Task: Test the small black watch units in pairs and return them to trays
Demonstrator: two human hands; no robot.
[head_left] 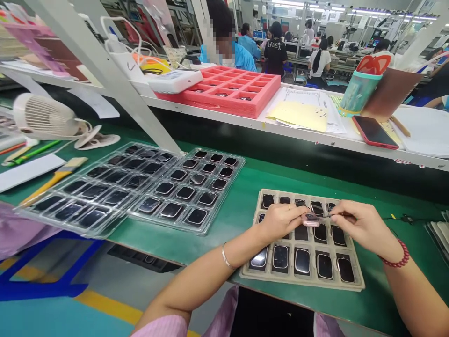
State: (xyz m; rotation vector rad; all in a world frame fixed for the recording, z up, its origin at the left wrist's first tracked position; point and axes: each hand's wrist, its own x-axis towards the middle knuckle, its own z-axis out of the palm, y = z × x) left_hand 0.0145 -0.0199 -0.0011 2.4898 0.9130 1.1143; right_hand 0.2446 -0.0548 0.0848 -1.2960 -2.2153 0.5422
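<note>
Between my hands, above a beige tray point(298, 278), is a small pink smartwatch case point(310, 222). My left hand point(280, 222) pinches its left side. Closed around a thin dark tool, perhaps tweezers point(324, 216), my right hand point(361, 227) holds its tip against the case. Square watch screens point(302, 260) lie in rows in the beige tray's compartments. Both forearms partly cover that tray. Further left on the green bench are two clear plastic trays point(206, 229) with more dark watch screens point(185, 192).
A brush point(56, 178) and a small fan point(45, 117) stand at the left. Over the bench runs a white shelf point(245, 122) with a red foam tray point(259, 100), papers, a phone point(374, 132) and a teal cup point(359, 91). Several people work behind it.
</note>
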